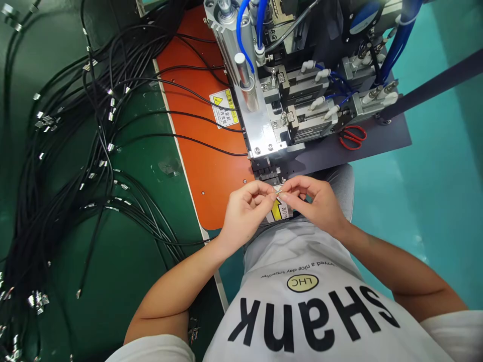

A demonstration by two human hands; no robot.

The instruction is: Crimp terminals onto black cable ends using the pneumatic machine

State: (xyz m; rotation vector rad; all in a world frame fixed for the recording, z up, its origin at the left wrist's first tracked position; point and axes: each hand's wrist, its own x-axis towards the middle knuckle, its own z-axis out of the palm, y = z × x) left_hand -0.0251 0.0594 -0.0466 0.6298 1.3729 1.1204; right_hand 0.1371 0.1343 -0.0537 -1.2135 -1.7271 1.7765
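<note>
White lettered shirt [302,306]; left hand [247,208] and right hand [320,203] pinch a tiny piece [278,191] near a machine [260,125], black cables [37,216] left, red scissors [353,137] right.

Left hand [247,208]: thumb and forefinger pinched, other fingers curled
Right hand [319,201]: pinched likewise, fingertips just beside the left's
Forearms [388,266]: bare, angled inward

One head-worn camera looks forward and steeply down.
</note>
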